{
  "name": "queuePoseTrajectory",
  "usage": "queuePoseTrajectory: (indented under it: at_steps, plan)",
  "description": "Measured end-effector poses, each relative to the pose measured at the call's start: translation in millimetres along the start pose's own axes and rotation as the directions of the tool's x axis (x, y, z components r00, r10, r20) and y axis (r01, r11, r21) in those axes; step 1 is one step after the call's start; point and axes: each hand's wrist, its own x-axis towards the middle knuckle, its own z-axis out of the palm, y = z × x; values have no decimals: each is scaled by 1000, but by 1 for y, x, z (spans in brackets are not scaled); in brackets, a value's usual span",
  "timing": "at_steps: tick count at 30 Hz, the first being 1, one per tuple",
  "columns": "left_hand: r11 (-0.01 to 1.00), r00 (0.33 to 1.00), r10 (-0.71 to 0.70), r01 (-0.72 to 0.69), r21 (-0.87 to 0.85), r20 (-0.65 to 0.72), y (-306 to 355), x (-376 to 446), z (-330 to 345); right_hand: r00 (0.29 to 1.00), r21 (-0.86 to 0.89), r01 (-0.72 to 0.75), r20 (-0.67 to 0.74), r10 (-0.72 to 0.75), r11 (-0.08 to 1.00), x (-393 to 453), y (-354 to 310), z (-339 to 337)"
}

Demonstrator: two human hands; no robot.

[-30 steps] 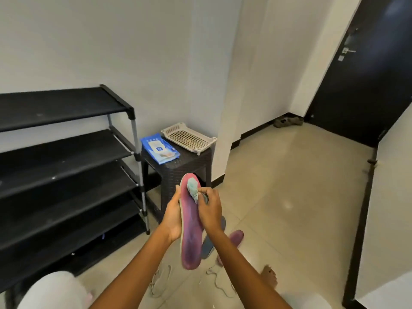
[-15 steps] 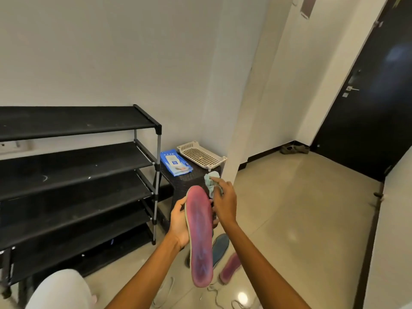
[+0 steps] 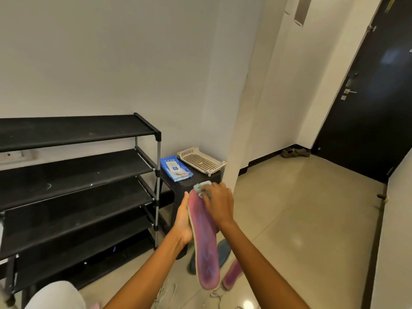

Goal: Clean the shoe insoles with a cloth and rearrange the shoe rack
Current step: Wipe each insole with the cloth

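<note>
Our left hand [image 3: 184,221] grips the pink insole [image 3: 204,241] from behind. Our right hand [image 3: 219,205] pinches the cloth [image 3: 200,186] against the insole's top end.

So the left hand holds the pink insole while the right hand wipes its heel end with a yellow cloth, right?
Not quite: the cloth is pale green, not yellow, as the head view shows. The left hand does hold the pink insole while the right hand wipes it.

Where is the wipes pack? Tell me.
In the head view, the blue wipes pack lies on the dark stool, between the shoe rack and the cream basket.
</note>
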Motion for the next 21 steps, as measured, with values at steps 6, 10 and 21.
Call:
queuePoseTrajectory:
  at_steps: [6,10,21]
  plan:
    - [1000,999,-15,16,24,-52,6,5,-3,996,156,79,-41,-73,985,-26,-14,14]
    - [1000,998,-17,18,18,-52,3,11,-17,988,190,120,72,-136,974,-39,-6,12]
    - [997,995,72,-70,34,-63,19,10,-8,972,123,151,162,-170,981,-26,-17,3]
